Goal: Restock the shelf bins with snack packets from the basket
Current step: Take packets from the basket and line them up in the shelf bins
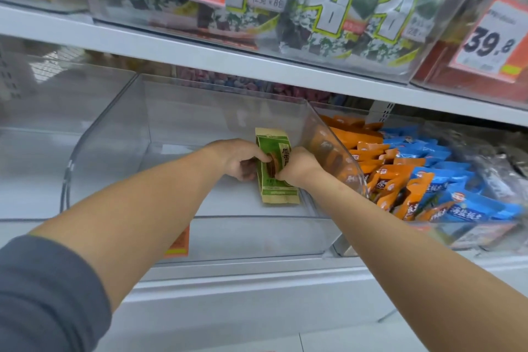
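A green and tan snack packet [276,151] stands on edge inside a clear plastic shelf bin [120,134], close to the bin's right wall. My left hand [239,158] grips the packet's left side with curled fingers. My right hand [297,166] pinches its right side from the other edge. Apart from this packet the bin holds nothing that I can see. The basket is out of view.
To the right, a second clear bin [474,233] holds several orange packets [368,151] and blue packets [468,206]. A white shelf board [200,54] runs just above, carrying seaweed packs [343,8] and price tags [488,37]. A second clear bin stands at the left [37,111].
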